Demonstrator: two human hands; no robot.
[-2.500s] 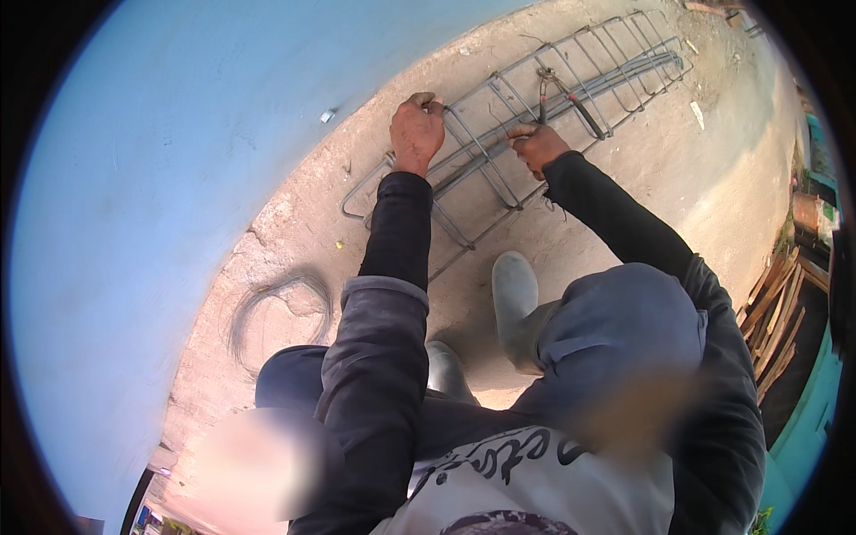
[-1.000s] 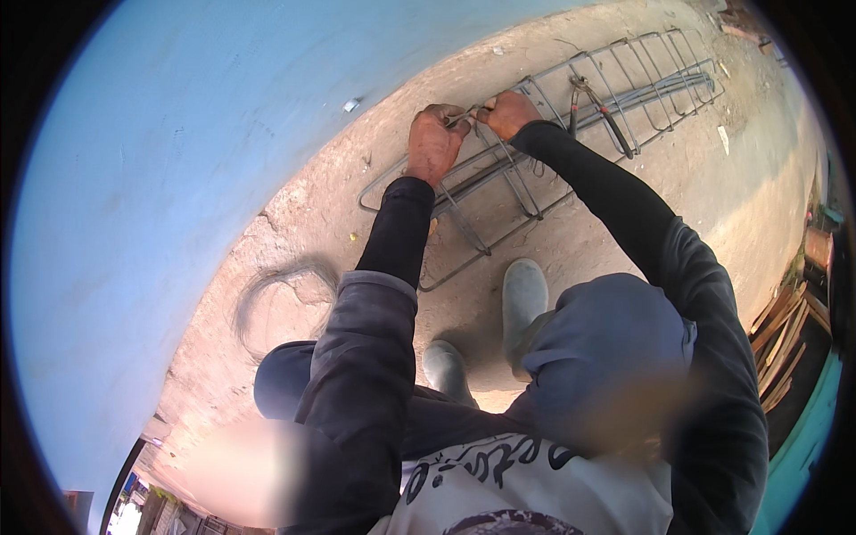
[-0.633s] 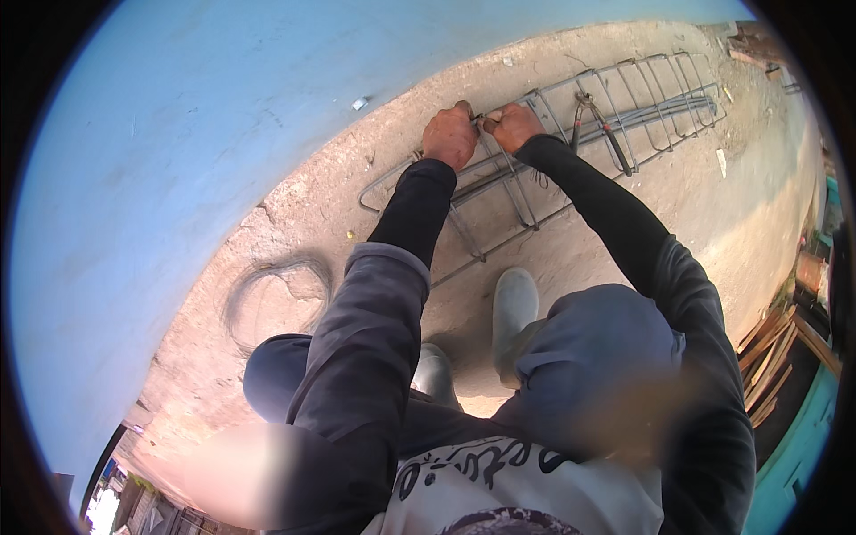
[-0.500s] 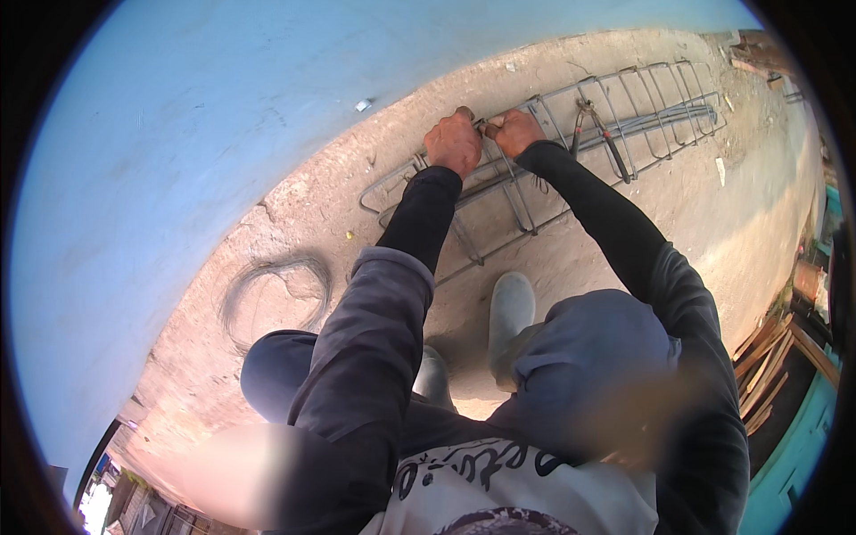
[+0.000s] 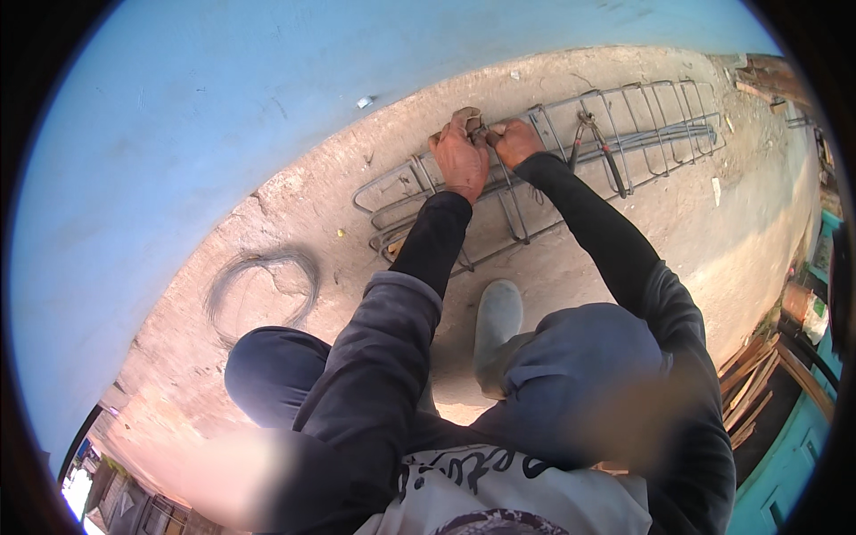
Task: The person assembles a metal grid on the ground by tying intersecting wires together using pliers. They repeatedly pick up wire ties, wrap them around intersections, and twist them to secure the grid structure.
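Observation:
A long steel rebar cage [image 5: 517, 217] with several stirrups lies on the ground ahead of me. Over its far long bar my left hand [image 5: 462, 156] is bent, fingers curled at the steel. Right beside it, my right hand [image 5: 517, 143] has its fingers pinched together at the same bar. Whatever small thing is between the fingertips of either hand is too hidden to name. Pincers with red and black handles [image 5: 613, 169] rest across the cage, to the right of my right hand. Loose straight bars [image 5: 660, 135] lie inside the cage.
A coil of thin wire [image 5: 309, 278] lies on the ground at the left. A blue wall [image 5: 223, 107] runs along the far side. My grey boot [image 5: 497, 321] stands close to the cage's near side. Wooden planks [image 5: 749, 383] are piled at the right.
My left hand has rolled over and its wrist has shifted right, while its fingers stay at the bar. My right hand remains pinched there. The whole view has tilted slightly.

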